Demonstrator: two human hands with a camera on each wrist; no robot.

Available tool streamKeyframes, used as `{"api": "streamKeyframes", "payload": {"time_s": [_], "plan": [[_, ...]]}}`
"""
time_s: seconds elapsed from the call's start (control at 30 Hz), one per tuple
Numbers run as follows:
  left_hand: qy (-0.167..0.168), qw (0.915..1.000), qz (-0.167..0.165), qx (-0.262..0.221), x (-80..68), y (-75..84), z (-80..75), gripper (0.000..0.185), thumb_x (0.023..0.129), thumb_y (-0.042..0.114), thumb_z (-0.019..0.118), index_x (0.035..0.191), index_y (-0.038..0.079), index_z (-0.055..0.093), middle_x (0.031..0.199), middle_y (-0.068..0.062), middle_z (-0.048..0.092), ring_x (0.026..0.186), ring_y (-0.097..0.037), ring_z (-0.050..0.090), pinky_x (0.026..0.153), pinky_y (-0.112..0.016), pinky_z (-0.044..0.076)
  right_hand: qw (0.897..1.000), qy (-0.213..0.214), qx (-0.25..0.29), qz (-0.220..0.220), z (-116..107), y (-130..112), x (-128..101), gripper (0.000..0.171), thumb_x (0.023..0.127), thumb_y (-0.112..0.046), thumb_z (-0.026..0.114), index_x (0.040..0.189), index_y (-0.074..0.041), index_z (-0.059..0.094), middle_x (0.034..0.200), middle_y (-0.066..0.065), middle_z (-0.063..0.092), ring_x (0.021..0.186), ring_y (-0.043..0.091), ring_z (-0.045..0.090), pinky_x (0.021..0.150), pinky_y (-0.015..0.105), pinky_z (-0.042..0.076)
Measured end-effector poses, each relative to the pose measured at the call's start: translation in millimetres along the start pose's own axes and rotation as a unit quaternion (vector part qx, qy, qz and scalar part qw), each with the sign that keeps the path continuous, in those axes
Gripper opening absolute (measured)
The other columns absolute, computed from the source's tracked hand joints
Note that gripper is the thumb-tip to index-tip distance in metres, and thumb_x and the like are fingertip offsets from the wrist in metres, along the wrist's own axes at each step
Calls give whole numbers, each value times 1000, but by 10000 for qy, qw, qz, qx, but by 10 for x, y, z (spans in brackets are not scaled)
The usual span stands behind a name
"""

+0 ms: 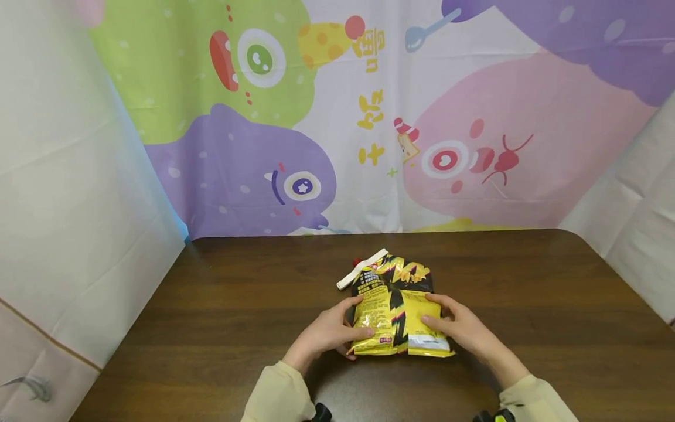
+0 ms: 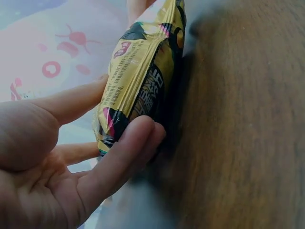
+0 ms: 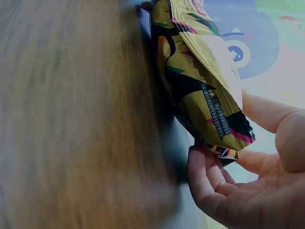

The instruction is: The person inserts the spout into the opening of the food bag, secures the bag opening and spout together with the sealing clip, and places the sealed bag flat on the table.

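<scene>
A yellow and black snack bag (image 1: 379, 316) lies on the brown table, its printed back with the centre seam facing up. Across its far left corner sits a white bag clip (image 1: 362, 269), set at a slant. My left hand (image 1: 328, 329) holds the bag's left side, thumb on top and other fingers lower down. On the opposite side, my right hand (image 1: 466, 331) grips the edge the same way. Both wrist views show the crimped end of the bag (image 2: 128, 81) between the hands, with fingertips curling under its corners. The bag's underside is hidden.
Behind the clip a small red thing (image 1: 357, 262) peeks out, too covered to identify. The wooden table (image 1: 237, 305) ends at a cartoon-printed curtain (image 1: 369, 193) at the back. White cloth walls (image 1: 79, 176) stand on the left and right.
</scene>
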State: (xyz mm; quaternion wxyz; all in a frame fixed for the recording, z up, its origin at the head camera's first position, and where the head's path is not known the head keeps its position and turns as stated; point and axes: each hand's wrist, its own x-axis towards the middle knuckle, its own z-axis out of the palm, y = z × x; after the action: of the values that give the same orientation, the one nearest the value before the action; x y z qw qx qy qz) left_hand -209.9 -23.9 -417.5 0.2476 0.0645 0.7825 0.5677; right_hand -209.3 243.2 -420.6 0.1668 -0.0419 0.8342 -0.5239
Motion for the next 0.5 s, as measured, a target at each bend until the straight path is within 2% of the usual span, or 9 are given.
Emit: {"api": "streamKeyframes", "payload": {"time_s": [0.13, 0.3, 0.37, 0.5], "plan": [[29, 9997, -31, 249, -10, 6, -3, 76, 76, 27, 74, 140, 17, 33, 64, -8, 51, 41, -19, 56, 49, -38, 51, 9996, 84, -243, -93, 0, 4, -7, 57, 90, -30, 56, 135, -1, 38, 111, 16, 49, 85, 20, 48, 68, 30, 43], [22, 9995, -24, 301, -22, 3, 0, 76, 76, 27, 74, 140, 19, 33, 63, -8, 47, 41, -19, 56, 49, -38, 51, 9987, 127, -475, -138, -10, 51, 22, 45, 94, -20, 49, 134, -2, 42, 124, 21, 48, 94, 23, 49, 71, 30, 44], [0, 9996, -19, 299, -32, 6, 4, 76, 76, 27, 74, 139, 19, 33, 64, -8, 47, 41, -20, 56, 49, -37, 51, 9984, 194, -532, -76, -13, 61, 35, 43, 93, -18, 51, 133, -2, 45, 119, 20, 51, 91, 22, 50, 69, 30, 45], [-114, 9997, -62, 218, -47, 8, 11, 74, 77, 26, 73, 139, 18, 32, 67, -10, 48, 42, -21, 57, 49, -38, 52, 9979, 322, -565, 15, -5, 67, 46, 41, 90, -15, 55, 128, 0, 49, 95, 12, 53, 80, 20, 47, 64, 28, 43]]}}
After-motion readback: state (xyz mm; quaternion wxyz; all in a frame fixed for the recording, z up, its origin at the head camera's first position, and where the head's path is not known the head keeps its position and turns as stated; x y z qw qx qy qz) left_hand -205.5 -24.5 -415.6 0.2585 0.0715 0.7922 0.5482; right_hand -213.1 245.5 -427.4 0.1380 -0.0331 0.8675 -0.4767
